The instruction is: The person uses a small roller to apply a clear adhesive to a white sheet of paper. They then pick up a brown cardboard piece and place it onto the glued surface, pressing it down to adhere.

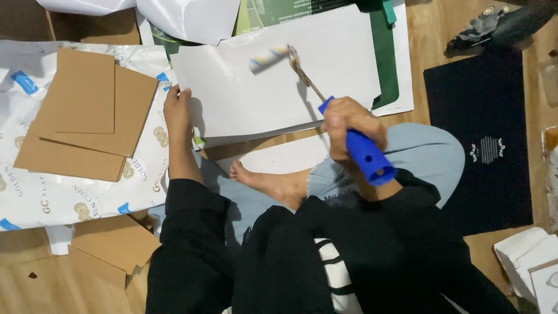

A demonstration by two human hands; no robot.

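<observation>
Around me, on the wooden floor, things crowd in close. To my left lie stacked brown cardboard pieces on a printed white wrapping sheet, with more cardboard scraps nearer my knee. To my right sits a dark mat, and beyond it a dark grey object I cannot make out. Green card pokes out from under the paper at the far edge. My bare foot rests just below the white sheet, which lies in front of me.

My left hand lies flat with fingers stretched out, pressing down on the left edge of that white sheet. My right hand is closed in a tight fist around the blue handle of a small paint roller; its thin metal shaft runs up and left, and the roller head rests on the white sheet near its upper middle. Nothing lies between the roller and the paper.
</observation>
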